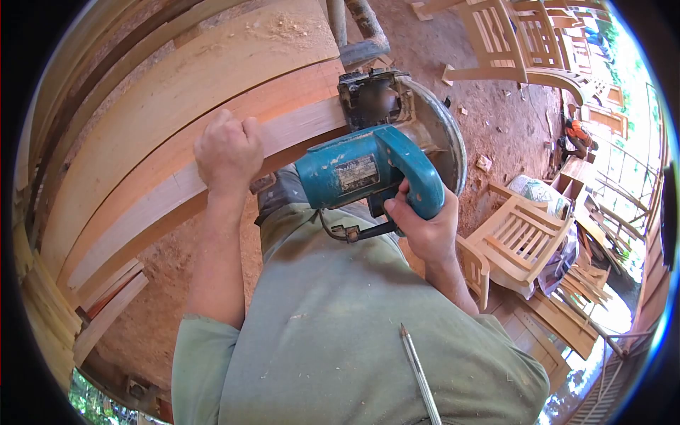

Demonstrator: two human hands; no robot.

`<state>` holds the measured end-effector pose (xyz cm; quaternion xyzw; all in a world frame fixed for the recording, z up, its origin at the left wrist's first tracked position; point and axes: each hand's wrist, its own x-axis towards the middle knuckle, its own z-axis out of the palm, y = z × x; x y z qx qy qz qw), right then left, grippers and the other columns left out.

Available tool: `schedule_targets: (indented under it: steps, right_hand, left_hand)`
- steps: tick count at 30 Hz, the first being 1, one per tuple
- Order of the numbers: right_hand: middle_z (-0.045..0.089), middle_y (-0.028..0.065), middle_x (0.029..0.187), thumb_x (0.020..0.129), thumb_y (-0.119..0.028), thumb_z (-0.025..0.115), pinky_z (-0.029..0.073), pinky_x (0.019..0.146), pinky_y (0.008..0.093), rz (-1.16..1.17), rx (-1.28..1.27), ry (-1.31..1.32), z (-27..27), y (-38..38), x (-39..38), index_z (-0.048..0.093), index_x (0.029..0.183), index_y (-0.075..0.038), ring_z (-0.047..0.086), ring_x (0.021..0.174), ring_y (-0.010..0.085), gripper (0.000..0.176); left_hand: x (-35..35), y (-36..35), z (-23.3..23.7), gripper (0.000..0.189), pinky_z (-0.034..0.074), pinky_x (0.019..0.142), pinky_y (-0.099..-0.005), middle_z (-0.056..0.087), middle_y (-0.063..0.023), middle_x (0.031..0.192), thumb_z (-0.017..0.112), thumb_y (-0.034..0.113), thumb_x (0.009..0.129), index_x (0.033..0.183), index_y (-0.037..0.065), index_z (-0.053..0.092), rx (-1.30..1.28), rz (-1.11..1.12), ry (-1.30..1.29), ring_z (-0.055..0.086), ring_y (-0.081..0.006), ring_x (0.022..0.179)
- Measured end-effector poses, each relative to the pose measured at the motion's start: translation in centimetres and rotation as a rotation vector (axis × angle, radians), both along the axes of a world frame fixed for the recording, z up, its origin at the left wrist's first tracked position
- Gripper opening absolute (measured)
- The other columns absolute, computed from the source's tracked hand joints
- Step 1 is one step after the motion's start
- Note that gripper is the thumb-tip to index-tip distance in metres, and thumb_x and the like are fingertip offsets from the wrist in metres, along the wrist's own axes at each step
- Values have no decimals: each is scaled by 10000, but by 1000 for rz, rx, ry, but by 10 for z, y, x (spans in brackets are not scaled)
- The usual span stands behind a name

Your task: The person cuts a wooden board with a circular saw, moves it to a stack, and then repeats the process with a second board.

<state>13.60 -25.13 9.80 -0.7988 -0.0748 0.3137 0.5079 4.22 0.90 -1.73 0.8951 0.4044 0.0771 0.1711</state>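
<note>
A teal circular saw with a worn label sits at the right end of a pale wooden board. My right hand is wrapped round the saw's rear handle, thumb on the inner side. The round metal guard is on the saw's right; the blade's cutting edge cannot be made out. My left hand is closed at the board, its knuckles up and its fingertips hidden. Beside that board lie a reddish plank and a wide plank with sawdust on top.
Wooden chairs stand at the right and upper right. A person in orange is crouched in the distance. Wood pieces lie at the lower right. Below the boards is an earth floor. A pencil shows against the green shirt.
</note>
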Motion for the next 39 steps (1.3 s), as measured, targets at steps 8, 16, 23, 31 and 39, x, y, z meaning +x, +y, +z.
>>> schedule_targets:
  steps: [8,16,23,31,39]
  right_hand:
    - [618,-10,839,772,-14,776,474,673,218,-3,53,10,-6,-5,-2,627,958,-15,560,752,52,238]
    - [599,-6,820,783,18,744,452,649,215,17,45,30,-1,-7,1,606,946,-16,542,734,49,217]
    - [597,-10,821,784,17,742,448,654,213,53,50,10,-1,-7,5,605,949,-15,536,735,47,217]
    - [597,-7,804,785,19,736,449,646,210,11,43,66,4,-1,2,601,949,-6,540,728,49,214]
    - [597,-2,787,773,39,728,441,626,217,16,61,39,0,-2,2,597,953,-2,540,707,56,227]
  left_hand:
    - [0,-1,3,347,497,738,-540,651,-255,826,480,270,879,712,-20,572,-2,21,-12,637,-450,787]
    - [5,1,7,359,504,760,-521,655,-221,844,486,264,868,699,-18,628,-1,47,14,647,-416,795]
    - [4,0,4,368,499,774,-499,656,-196,853,485,254,870,701,-21,661,3,40,36,651,-387,806]
    - [1,0,1,316,491,760,-501,653,-186,808,507,243,868,694,5,620,5,26,13,651,-374,797]
    - [-3,-1,-2,298,481,695,-515,610,-187,747,511,233,865,678,5,552,17,4,-55,619,-406,739]
